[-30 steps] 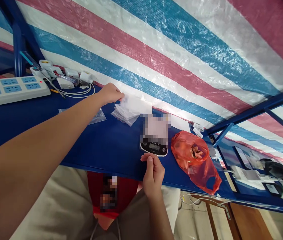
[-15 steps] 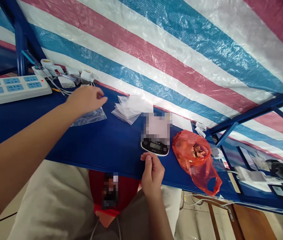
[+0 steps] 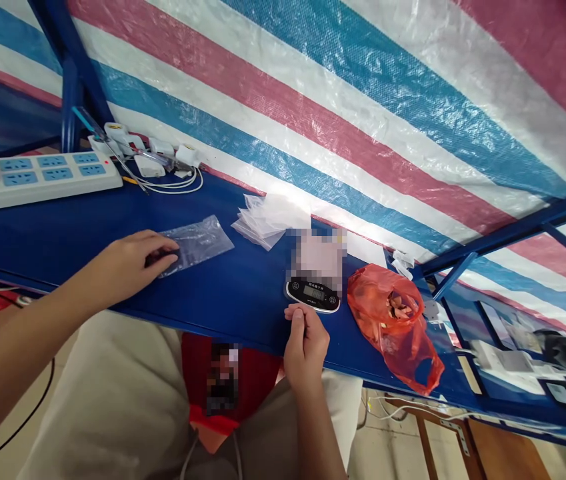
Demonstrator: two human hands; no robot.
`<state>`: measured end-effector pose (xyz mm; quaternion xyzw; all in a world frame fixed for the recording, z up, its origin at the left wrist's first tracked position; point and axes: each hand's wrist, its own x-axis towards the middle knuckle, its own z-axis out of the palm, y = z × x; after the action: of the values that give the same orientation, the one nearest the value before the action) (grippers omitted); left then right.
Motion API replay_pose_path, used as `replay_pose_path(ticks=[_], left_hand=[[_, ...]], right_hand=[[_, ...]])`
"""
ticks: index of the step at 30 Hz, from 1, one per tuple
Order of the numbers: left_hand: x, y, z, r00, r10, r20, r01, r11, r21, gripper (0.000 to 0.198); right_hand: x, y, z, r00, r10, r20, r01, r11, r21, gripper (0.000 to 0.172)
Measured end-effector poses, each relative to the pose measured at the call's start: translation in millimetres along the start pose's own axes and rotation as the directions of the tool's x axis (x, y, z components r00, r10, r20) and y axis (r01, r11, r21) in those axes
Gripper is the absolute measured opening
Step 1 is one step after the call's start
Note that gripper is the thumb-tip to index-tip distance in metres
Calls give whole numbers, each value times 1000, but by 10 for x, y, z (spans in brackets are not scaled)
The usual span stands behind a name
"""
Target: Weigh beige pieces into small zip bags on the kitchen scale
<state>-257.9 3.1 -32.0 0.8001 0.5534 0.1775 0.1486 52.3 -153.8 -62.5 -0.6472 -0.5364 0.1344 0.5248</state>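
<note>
My left hand (image 3: pixel 145 259) is at the left end of a clear plastic bag (image 3: pixel 200 241) that lies flat on the blue table. Its fingers are bent, with a dark gap between them and the thumb; nothing shows in them. By the table's front edge, my right hand (image 3: pixel 307 340) has its thumb pressed on curled fingers; whatever they may hold is hidden. Just beyond it sits a digital kitchen scale (image 3: pixel 313 295), its upper part blurred out under something pale. A red plastic bag (image 3: pixel 385 300) with brownish pieces inside stands open to the right.
Thin translucent sheets or bags (image 3: pixel 267 217) lie behind the scale. A power strip (image 3: pixel 43 177) and white chargers with cables (image 3: pixel 157 157) occupy the left. More white devices (image 3: pixel 507 360) are at the right. Striped sheeting (image 3: pixel 313 120) hangs behind the blue table (image 3: pixel 243 303).
My left hand has come down and back from above the clear bag to its near left end, uncovering the cables behind. My right hand stays closed in place. The view has shifted slightly.
</note>
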Motion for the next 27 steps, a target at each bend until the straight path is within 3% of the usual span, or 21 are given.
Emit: replay_pose_path(ticks=[6, 9, 13, 17, 20, 23, 27], left_hand=[[-169, 203, 224, 954, 268, 133, -240, 951, -197, 57], [-117, 330, 262, 952, 299, 68, -273, 927, -256, 59], [-101, 359, 286, 955, 289, -64, -295, 946, -134, 61], [-194, 267, 470, 951, 304, 58, -307, 949, 72, 71], [-266, 270, 574, 951, 301, 64, -307, 944, 124, 72], [-284, 395, 474, 957, 288, -18, -285, 955, 86, 67], [-203, 553, 154, 953, 286, -101, -288, 958, -7, 62]], right_hand=[[-5, 11, 4, 1000, -15, -1, 15, 1000, -7, 31], [-7, 9, 3, 1000, -14, -1, 14, 1000, -14, 31], [-9, 3, 6, 1000, -20, 0, 20, 999, -25, 31], [-12, 5, 14, 1000, -23, -6, 22, 999, -38, 32], [-19, 8, 23, 999, -30, -17, 29, 998, -49, 32], [-31, 5, 33, 999, -48, -13, 47, 997, -63, 31], [-44, 2, 47, 998, -69, -7, 68, 995, -75, 31]])
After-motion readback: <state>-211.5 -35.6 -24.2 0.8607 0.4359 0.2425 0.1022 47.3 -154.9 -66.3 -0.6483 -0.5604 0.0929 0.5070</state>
